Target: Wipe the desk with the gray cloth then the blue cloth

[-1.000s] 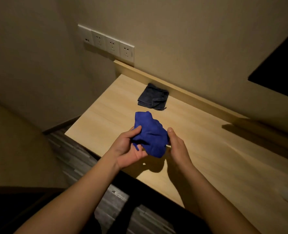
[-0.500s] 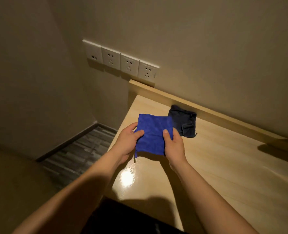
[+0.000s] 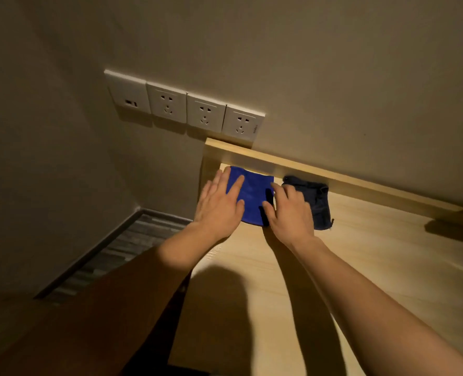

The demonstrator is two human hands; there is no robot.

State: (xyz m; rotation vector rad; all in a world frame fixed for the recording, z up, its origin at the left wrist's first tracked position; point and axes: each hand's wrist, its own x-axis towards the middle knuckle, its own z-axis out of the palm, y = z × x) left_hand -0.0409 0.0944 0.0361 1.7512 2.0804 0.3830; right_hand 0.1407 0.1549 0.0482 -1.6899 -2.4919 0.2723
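Observation:
The folded blue cloth [image 3: 252, 196] lies flat in the far left corner of the light wooden desk [image 3: 374, 267], against the raised back rail. My left hand [image 3: 219, 207] rests flat on its left part, fingers spread. My right hand [image 3: 290, 213] lies palm down on its right edge, fingers slightly bent, and covers the gap to the gray cloth [image 3: 320, 204]. That dark gray cloth lies crumpled just to the right, touching the rail, its left side hidden under my right hand.
A wooden back rail [image 3: 347, 180] runs along the wall behind the desk. Several white wall sockets [image 3: 187, 107] sit above the corner. The desk's left edge drops to a gray plank floor [image 3: 116, 248]. A dark shadow falls at the far right [image 3: 452, 229].
The blue cloth was held up in both hands; now it lies flat in the desk's far left corner beside the gray cloth, with both hands laid flat on top of it.

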